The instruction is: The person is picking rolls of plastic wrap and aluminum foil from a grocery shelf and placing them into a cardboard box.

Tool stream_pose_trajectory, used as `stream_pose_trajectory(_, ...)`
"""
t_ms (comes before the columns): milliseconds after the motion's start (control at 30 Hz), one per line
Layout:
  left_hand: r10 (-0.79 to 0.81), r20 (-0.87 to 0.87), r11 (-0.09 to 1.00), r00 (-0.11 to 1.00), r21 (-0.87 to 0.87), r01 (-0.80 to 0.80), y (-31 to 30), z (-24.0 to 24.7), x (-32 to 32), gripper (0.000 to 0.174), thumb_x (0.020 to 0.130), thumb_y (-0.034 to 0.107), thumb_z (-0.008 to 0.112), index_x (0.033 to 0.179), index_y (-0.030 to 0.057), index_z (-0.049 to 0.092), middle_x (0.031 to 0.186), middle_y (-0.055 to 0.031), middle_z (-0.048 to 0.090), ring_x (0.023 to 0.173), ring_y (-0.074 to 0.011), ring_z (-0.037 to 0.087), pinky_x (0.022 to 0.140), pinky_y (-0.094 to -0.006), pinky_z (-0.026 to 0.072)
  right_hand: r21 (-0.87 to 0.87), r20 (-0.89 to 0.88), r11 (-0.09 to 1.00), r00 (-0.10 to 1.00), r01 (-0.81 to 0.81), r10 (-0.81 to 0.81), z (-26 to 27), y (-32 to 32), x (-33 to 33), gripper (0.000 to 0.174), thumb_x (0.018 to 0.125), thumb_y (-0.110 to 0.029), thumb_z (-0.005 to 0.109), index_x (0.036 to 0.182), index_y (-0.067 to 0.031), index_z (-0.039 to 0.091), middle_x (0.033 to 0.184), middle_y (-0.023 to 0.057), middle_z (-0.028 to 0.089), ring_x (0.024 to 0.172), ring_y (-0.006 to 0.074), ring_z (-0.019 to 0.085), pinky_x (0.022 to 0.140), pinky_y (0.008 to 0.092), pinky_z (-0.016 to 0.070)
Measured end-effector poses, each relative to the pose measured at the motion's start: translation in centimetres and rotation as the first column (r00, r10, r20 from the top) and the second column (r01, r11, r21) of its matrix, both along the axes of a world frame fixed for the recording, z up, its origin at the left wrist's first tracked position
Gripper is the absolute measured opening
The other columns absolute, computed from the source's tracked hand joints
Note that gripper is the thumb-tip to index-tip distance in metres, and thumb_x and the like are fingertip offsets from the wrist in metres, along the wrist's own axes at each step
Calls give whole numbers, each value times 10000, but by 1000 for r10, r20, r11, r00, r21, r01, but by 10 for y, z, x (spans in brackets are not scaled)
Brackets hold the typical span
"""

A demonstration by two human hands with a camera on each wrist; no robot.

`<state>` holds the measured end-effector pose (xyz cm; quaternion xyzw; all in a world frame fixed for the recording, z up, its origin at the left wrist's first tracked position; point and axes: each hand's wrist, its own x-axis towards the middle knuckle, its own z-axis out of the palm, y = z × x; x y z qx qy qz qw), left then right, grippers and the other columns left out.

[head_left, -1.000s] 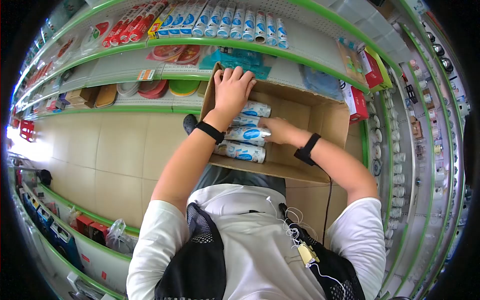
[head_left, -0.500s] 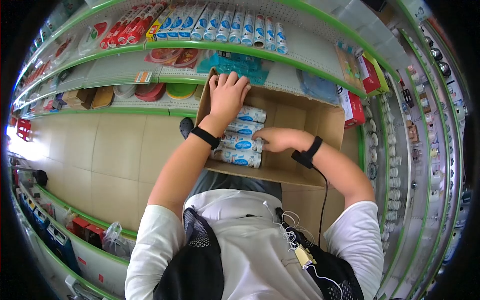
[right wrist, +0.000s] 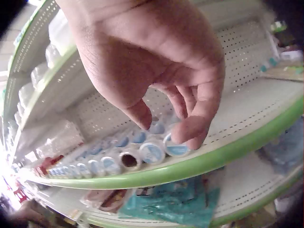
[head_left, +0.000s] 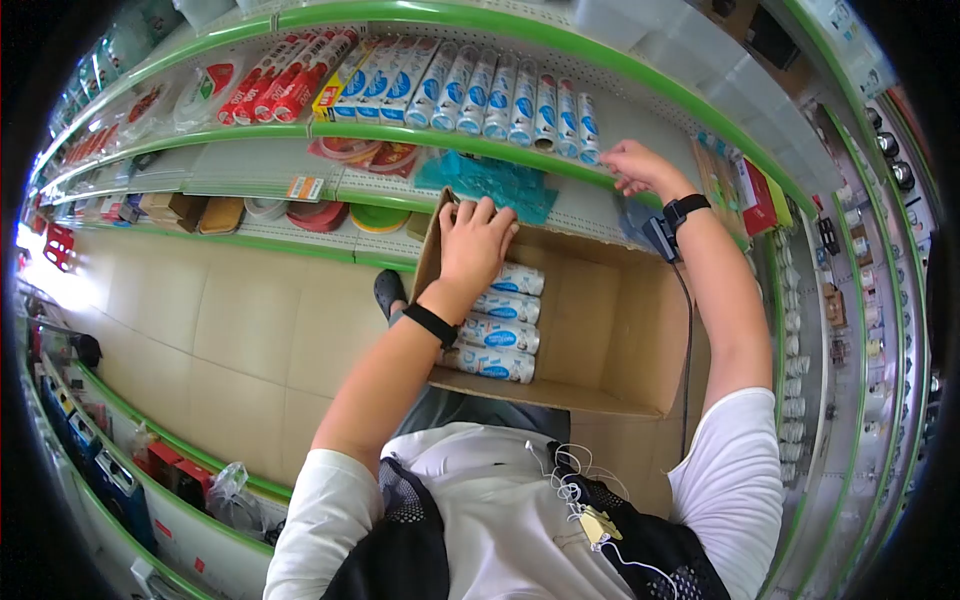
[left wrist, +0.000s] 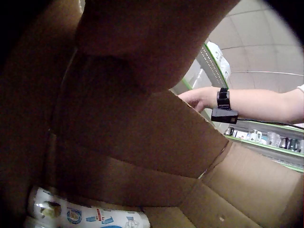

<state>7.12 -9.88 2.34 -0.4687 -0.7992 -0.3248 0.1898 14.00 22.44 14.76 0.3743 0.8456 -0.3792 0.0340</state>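
Note:
The left hand [head_left: 475, 245] grips the upper left edge of an open cardboard box [head_left: 625, 330], its fingers hooked over the rim. Inside, along the box's left side, lie several white rolls [head_left: 500, 333] with blue labels. My right hand [head_left: 640, 168] is at the shelf's front edge, thumb and fingers bent and apart. In the right wrist view its fingertips [right wrist: 192, 135] overlap the front of the end roll [right wrist: 176, 148] in a row of similar rolls on the shelf. Nothing shows held in that hand.
Boxed rolls [head_left: 400, 80] and red-wrapped rolls [head_left: 290, 80] stand farther left on the same shelf [head_left: 640, 125]. Teal packets [head_left: 490, 180] lie one level below. A red box [head_left: 758, 195] is at the right. A cable [head_left: 688, 360] hangs from the right wrist.
My right hand has left the rolls in the box and moved up to the shelf's row of rolls. The left hand keeps its hold on the box, which appears lower in the head view.

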Motion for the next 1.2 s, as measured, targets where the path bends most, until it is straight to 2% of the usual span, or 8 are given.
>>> stream_pose_trajectory(67,8,3,1000,1000,-5,-8,3,0,-10,133,997,290,628,1076,195,677,1012,-59,592,1051,-294,559,994,-492,367,30,170,998,984,51,-56,-9,26,-15,573,963,-433,682,1314,9,586,1195,176,631,781,230,687,582,328,562)
stream_pose_trajectory(267,41,36,998,999,-55,-39,13,0,-35,130,1004,280,623,1080,189,678,1008,-57,593,1055,-284,555,999,-487,363,-20,163,995,983,94,-89,-31,61,-50,658,949,-511,677,1328,20,591,1142,161,642,813,226,685,611,356,564)
stream_pose_trajectory(400,34,28,997,999,-63,-32,19,0,-43,123,1003,272,627,1080,190,679,1009,-52,595,1060,-282,556,1001,-486,362,-55,209,994,974,98,-84,-41,66,-64,580,937,-471,716,1211,30,612,1065,142,636,764,216,672,602,333,558)
stream_pose_trajectory(567,14,21,998,1000,-56,-12,20,0,-36,121,1001,267,630,1077,186,677,1006,-50,595,1059,-280,556,1001,-484,365,-109,44,981,987,159,-155,-43,81,-54,415,917,-348,775,1010,8,583,934,92,587,725,191,644,604,296,583)
stream_pose_trajectory(633,9,8,1000,1000,-27,-8,18,2,-30,121,999,268,633,1075,185,676,1004,-52,595,1060,-280,557,1002,-487,365,-126,39,981,989,148,-144,-32,76,-39,431,928,-346,769,1085,13,590,925,62,584,730,167,642,641,278,596)
stream_pose_trajectory(833,-32,9,999,999,8,32,4,6,-10,122,1003,280,624,1074,195,676,1007,-52,594,1060,-286,560,1001,-488,365,-172,-307,968,943,-185,126,43,3,59,582,955,-289,765,1401,23,559,1172,75,689,916,110,656,775,264,580)
stream_pose_trajectory(1000,-35,-26,999,999,15,35,-2,-1,5,123,1005,296,619,1075,210,672,1014,-44,595,1064,-285,562,995,-489,359,-309,-139,873,926,-377,351,94,-51,147,648,892,-169,799,1451,13,527,1213,52,692,1008,118,660,852,290,565)
stream_pose_trajectory(1200,-65,-43,998,997,11,65,-5,-3,10,126,1006,297,619,1078,209,673,1009,-46,589,1051,-285,560,990,-489,361,-437,143,734,766,-520,627,68,-118,175,565,849,-144,833,1351,10,627,1200,77,709,1032,124,664,890,301,553)
